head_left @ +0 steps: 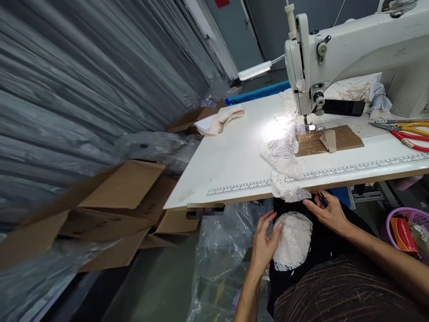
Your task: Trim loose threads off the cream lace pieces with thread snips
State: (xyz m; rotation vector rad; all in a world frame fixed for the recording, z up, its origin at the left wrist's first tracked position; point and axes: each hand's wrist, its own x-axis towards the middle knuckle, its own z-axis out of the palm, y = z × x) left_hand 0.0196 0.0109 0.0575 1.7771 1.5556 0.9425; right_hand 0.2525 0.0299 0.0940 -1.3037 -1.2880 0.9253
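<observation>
Fingers (pixel 267 218) parted, the left hand (pixel 263 243) is touching white lace (pixel 294 243) before the table (pixel 231 154); the right hand (pixel 332 215), nearer the table, is gripping a dark tool (pixel 322 198).

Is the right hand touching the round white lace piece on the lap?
Apart: the head view shows black cloth in the gap between the right hand and the lace piece.

No word or brand can be read with certainty; the ruler strip (pixel 335 172) along the front of the white tabletop (pixel 194 172) carries rows of numbers too small to make out singly, and the print on the red box (pixel 404 235) in the purple basket (pixel 389 221) is illegible too
</observation>
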